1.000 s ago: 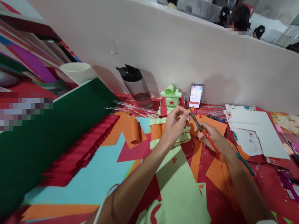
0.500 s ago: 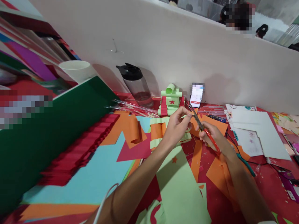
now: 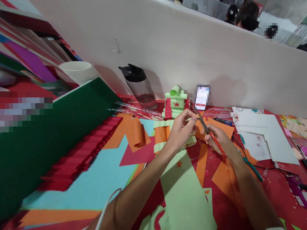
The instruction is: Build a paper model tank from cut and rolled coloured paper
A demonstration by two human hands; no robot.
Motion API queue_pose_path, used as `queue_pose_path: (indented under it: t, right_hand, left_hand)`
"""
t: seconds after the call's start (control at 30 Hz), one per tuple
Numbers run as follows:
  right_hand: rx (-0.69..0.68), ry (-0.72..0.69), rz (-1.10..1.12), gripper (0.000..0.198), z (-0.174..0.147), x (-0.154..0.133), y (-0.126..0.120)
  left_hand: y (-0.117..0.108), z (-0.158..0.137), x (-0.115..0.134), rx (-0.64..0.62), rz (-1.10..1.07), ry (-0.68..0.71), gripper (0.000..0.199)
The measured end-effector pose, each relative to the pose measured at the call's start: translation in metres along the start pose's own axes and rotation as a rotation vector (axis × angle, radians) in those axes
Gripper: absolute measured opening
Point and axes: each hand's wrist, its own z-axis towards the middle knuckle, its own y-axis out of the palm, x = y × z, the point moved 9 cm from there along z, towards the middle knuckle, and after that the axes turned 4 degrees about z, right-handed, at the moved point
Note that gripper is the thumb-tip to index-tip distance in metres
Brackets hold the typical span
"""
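Observation:
My right hand (image 3: 217, 137) is closed round the red handles of a pair of scissors (image 3: 203, 123), whose blades point up and away from me. My left hand (image 3: 182, 129) is pinched shut on a small piece of paper, mostly hidden by the fingertips, close beside the blades. Under my left wrist lies a craft piece of orange and pale green paper rolls (image 3: 160, 135). Nearer me is a long pale green sheet (image 3: 184, 185) with a small orange star (image 3: 179, 164) on it. Orange paper scraps (image 3: 222, 179) lie below my right hand.
A rolled-paper model (image 3: 176, 103) with a red star stands behind my hands, beside a phone (image 3: 201, 97) propped against the white partition. A water bottle (image 3: 140, 86) and a white cup (image 3: 78, 72) stand left. A green board (image 3: 59, 137) leans over pleated red paper (image 3: 83, 153). White card (image 3: 275, 137) lies right.

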Motion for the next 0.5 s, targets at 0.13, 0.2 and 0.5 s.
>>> queue_pose_path:
  t: [0.13,0.2,0.5]
  right_hand:
    - [-0.005,0.014,0.001,0.052,-0.0009,-0.0023,-0.0006]
    - [-0.015,0.022,0.003,0.051,-0.0012,-0.0028,-0.0005]
    - [-0.023,0.02,-0.008,0.047,-0.0008,0.0037,-0.0014]
  left_hand:
    - [-0.0004,0.0004,0.003,-0.02,0.021,0.029,0.019]
    - [-0.0007,0.0004,0.0051,-0.028,0.032,0.042,0.02]
    - [-0.0007,0.0012,0.0065,-0.034,0.027,0.063,0.021]
